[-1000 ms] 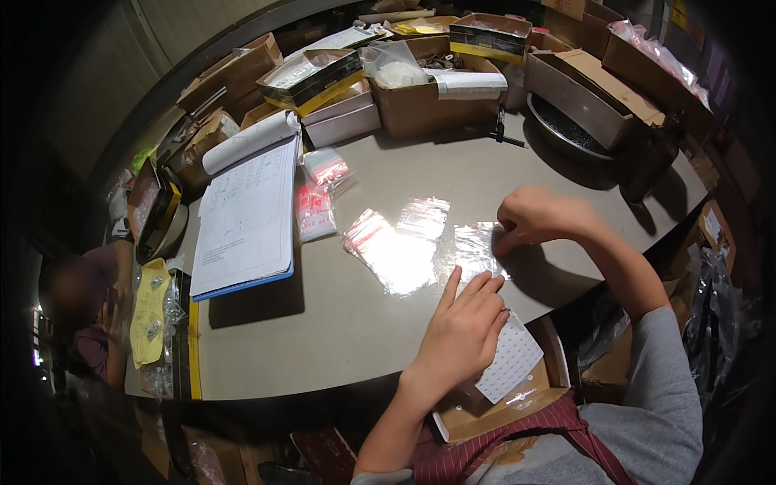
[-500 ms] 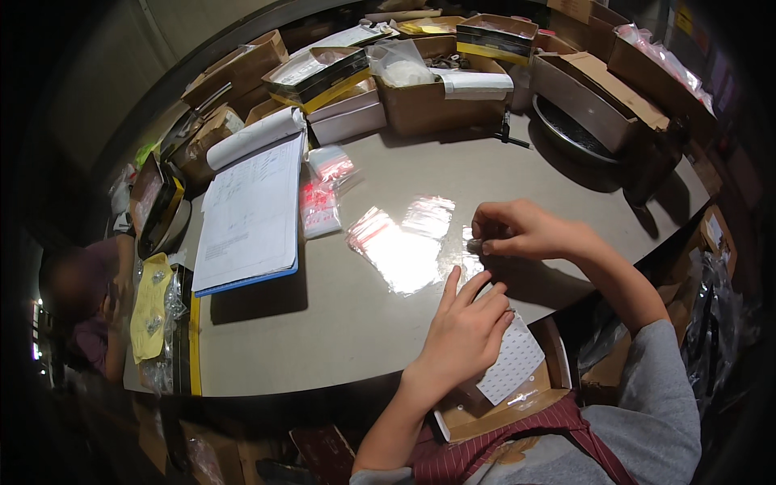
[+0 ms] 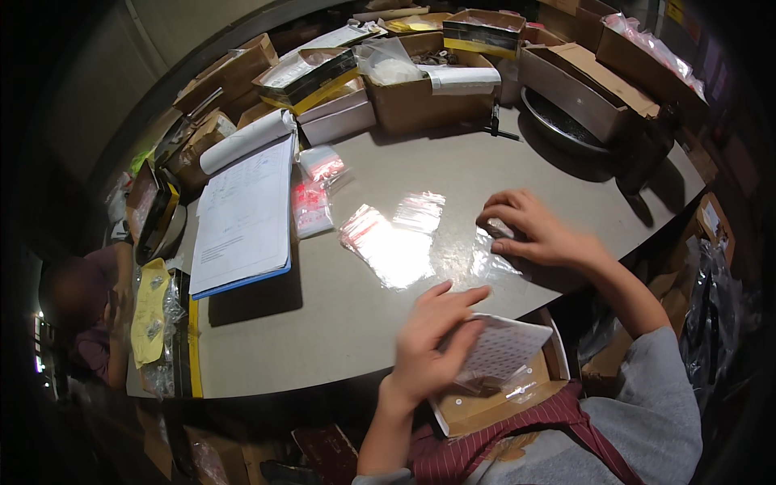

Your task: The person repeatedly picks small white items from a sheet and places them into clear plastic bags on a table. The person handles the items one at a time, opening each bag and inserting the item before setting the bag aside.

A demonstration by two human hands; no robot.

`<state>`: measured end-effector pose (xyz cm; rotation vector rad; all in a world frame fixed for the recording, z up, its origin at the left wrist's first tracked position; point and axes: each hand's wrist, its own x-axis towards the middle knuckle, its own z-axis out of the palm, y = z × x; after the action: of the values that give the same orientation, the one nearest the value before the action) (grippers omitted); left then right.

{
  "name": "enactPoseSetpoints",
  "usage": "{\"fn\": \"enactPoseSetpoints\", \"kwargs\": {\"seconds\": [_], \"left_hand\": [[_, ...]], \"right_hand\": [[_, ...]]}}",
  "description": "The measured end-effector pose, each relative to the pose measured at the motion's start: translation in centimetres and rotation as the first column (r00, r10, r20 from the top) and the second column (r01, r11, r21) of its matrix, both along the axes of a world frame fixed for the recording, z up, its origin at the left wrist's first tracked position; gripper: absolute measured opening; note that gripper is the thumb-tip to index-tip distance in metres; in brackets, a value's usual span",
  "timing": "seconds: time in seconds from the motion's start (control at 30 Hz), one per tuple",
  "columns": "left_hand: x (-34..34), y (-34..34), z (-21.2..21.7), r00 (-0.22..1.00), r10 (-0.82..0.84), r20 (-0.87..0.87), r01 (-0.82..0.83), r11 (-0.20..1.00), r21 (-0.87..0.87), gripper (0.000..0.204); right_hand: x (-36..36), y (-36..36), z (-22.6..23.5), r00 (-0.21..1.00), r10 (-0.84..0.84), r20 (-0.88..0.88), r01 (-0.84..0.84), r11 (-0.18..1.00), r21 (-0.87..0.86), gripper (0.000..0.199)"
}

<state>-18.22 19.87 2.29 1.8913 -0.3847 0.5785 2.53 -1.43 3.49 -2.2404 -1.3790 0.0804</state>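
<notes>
My right hand (image 3: pixel 533 230) rests over a small clear plastic bag (image 3: pixel 487 260) on the table. Its fingers are curled, with a gap between thumb and forefinger; what lies in that gap is too small to make out. Nearer to me, my left hand (image 3: pixel 436 335) has its fingers stretched and its thumb spread. That thumb meets the corner of a white dotted card (image 3: pixel 509 347), which stands tilted over an open cardboard box (image 3: pixel 477 414) at my lap. Left of my right hand lie overlapping clear zip bags (image 3: pixel 388 246), bright with glare.
A clipboard with papers (image 3: pixel 242 218) lies left, beside red-printed bags (image 3: pixel 311 206). Cardboard boxes (image 3: pixel 436 105) line the table's far edge. A round black dish (image 3: pixel 558 129) and a dark bottle (image 3: pixel 647 153) stand far right. Another person (image 3: pixel 97 311) sits at far left.
My right fingers have parted from a pinch on a small dark piece, uncovering more of the clear bag. My left hand has shifted left and nearer, and the dotted card has tipped up.
</notes>
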Motion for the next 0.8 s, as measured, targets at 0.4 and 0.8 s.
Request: {"fn": "enactPoseSetpoints", "kwargs": {"seconds": [0.4,0.8], "left_hand": [[-6.0,2.3,0.5,0.892,0.293,-0.344,-0.438,0.747,-0.499,0.019],[-4.0,-1.4,-0.3,0.845,0.446,-0.293,-0.509,0.84,-0.188,0.012]], "right_hand": [[-9.1,-2.6,2.4,0.827,0.402,-0.394,-0.248,0.888,0.387,0.014],[-10.7,5.5,3.4,0.952,0.191,0.238,-0.252,0.932,0.261,0.032]]}}
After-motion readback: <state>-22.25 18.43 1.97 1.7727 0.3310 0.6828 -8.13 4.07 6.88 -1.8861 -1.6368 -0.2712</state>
